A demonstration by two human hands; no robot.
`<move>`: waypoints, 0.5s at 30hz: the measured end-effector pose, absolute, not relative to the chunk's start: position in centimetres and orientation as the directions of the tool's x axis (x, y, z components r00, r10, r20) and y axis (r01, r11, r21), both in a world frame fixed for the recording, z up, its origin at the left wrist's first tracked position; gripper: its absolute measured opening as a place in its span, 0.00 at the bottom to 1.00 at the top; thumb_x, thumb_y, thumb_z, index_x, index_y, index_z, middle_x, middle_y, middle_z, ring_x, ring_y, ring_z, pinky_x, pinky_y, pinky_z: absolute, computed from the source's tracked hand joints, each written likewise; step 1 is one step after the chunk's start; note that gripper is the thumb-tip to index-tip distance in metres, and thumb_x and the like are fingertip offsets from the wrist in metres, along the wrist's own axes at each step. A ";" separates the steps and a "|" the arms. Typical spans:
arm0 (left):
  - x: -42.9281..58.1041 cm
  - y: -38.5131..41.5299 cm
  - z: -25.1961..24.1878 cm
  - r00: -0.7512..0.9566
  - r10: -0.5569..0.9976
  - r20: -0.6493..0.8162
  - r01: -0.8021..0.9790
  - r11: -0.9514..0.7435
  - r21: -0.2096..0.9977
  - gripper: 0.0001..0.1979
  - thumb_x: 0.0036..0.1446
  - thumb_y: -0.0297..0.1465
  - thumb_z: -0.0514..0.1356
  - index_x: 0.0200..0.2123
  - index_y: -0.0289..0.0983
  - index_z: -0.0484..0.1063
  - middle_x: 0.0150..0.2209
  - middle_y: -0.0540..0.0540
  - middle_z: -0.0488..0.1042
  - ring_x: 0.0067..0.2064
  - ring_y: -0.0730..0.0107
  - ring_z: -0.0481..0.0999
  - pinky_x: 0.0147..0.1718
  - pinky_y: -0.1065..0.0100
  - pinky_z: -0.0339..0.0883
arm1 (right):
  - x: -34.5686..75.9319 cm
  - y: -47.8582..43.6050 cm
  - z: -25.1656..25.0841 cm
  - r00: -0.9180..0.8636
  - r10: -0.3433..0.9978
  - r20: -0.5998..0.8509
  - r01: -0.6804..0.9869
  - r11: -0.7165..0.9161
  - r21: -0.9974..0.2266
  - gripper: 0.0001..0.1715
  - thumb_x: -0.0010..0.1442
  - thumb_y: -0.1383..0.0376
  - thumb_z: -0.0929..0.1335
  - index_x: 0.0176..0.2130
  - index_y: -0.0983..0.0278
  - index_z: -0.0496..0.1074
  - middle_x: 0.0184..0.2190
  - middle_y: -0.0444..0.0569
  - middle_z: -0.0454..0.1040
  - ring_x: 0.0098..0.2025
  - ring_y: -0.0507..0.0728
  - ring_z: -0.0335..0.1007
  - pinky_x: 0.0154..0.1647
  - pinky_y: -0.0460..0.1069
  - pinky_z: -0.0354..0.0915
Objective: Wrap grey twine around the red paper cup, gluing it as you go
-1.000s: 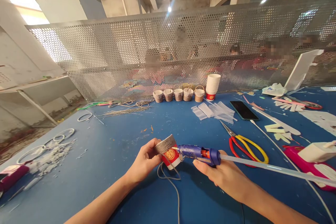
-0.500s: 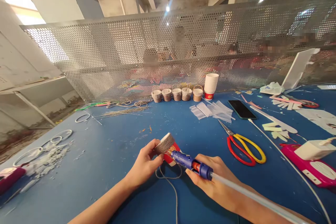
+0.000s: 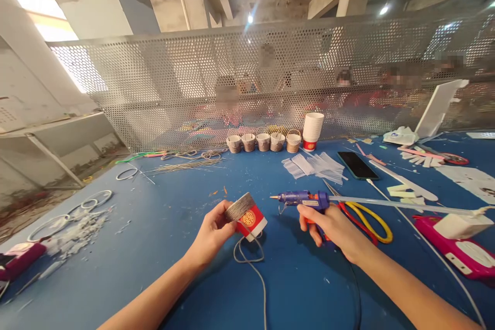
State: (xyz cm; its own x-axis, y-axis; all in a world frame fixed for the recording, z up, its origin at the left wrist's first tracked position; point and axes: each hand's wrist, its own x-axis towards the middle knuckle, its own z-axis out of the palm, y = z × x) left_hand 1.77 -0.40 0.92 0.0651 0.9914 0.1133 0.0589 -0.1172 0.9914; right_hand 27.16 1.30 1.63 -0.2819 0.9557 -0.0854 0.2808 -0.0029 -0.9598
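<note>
My left hand grips a red and white paper cup, tilted on its side above the table. Grey cord is wound in rows round one end of the cup, and its loose tail loops below and trails toward the table's front edge. My right hand is closed round the handle of a blue hot glue gun. Its nozzle points left, a little apart from the cup, and a long clear glue stick runs out of its back. A thin strand of glue hangs beneath the nozzle.
Several cord-wrapped little baskets and a stack of paper cups stand along the perforated metal screen. Clear strips, a phone, red-and-yellow-handled scissors and a pink power strip lie to the right.
My right hand has drawn the glue gun away from the cup, to the right and upward, and turned it level. The cup stays in my left hand, its red printed side now more visible.
</note>
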 end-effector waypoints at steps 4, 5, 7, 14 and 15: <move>2.2 -0.4 1.3 -0.011 0.995 0.103 0.095 -0.102 0.990 0.04 0.45 0.29 0.60 0.27 0.36 0.67 0.23 0.54 0.69 0.27 0.73 0.66 0.28 0.73 0.61 | 27.1 3.1 -0.3 -0.142 0.988 0.063 0.601 0.137 -0.787 0.25 0.59 0.47 0.60 0.33 0.63 0.72 0.30 0.49 0.74 0.34 0.60 0.71 0.33 0.50 0.64; 2.3 -0.4 1.4 -0.026 0.994 0.107 0.106 -0.104 0.989 0.04 0.46 0.29 0.60 0.27 0.36 0.67 0.23 0.54 0.68 0.27 0.74 0.65 0.28 0.73 0.61 | 27.0 3.4 -0.7 -0.127 0.986 0.109 0.686 0.167 -0.708 0.24 0.59 0.48 0.60 0.35 0.63 0.73 0.31 0.50 0.74 0.37 0.62 0.71 0.36 0.52 0.64; 2.4 -0.5 1.6 -0.047 0.992 0.120 0.128 -0.113 0.985 0.03 0.46 0.29 0.59 0.26 0.36 0.67 0.23 0.53 0.68 0.27 0.74 0.65 0.28 0.73 0.60 | 27.0 3.7 -1.0 -0.126 0.980 0.152 0.793 0.192 -0.578 0.22 0.60 0.50 0.60 0.35 0.63 0.73 0.32 0.51 0.74 0.39 0.64 0.71 0.37 0.52 0.63; 2.5 -0.8 1.9 -0.107 0.982 0.155 0.153 -0.138 0.979 0.03 0.45 0.29 0.58 0.25 0.36 0.67 0.22 0.54 0.67 0.25 0.74 0.65 0.26 0.73 0.60 | 29.3 1.4 -0.2 -0.148 0.967 0.206 0.904 0.217 -0.369 0.20 0.60 0.49 0.62 0.28 0.61 0.67 0.25 0.46 0.72 0.28 0.59 0.70 0.27 0.50 0.61; 2.5 -0.8 2.0 -0.108 0.982 0.158 0.147 -0.141 0.979 0.03 0.45 0.29 0.58 0.26 0.36 0.67 0.22 0.54 0.67 0.25 0.74 0.65 0.25 0.73 0.59 | 29.6 0.6 -0.3 -0.126 0.959 0.253 0.926 0.205 -0.318 0.19 0.59 0.50 0.63 0.26 0.60 0.65 0.23 0.46 0.72 0.26 0.59 0.69 0.27 0.50 0.60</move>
